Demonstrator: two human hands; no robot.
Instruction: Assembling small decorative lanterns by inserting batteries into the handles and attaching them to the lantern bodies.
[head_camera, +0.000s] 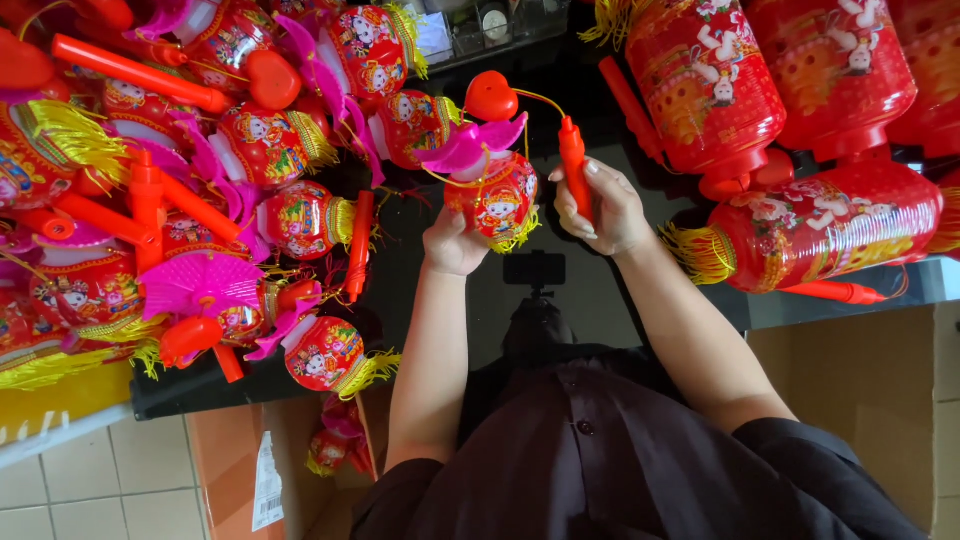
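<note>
My left hand grips the underside of a small red toy lantern with cartoon figures, a yellow fringe and a pink fan top. My right hand is closed around its orange-red handle stick, held upright. A yellow cord runs from the stick's top to a red heart piece above the lantern. Both hands hover above a dark glossy table.
A heap of similar small lanterns with orange sticks and pink fans fills the table's left. Large red lanterns lie at the right. A cardboard box stands at lower right, another box with lanterns below left.
</note>
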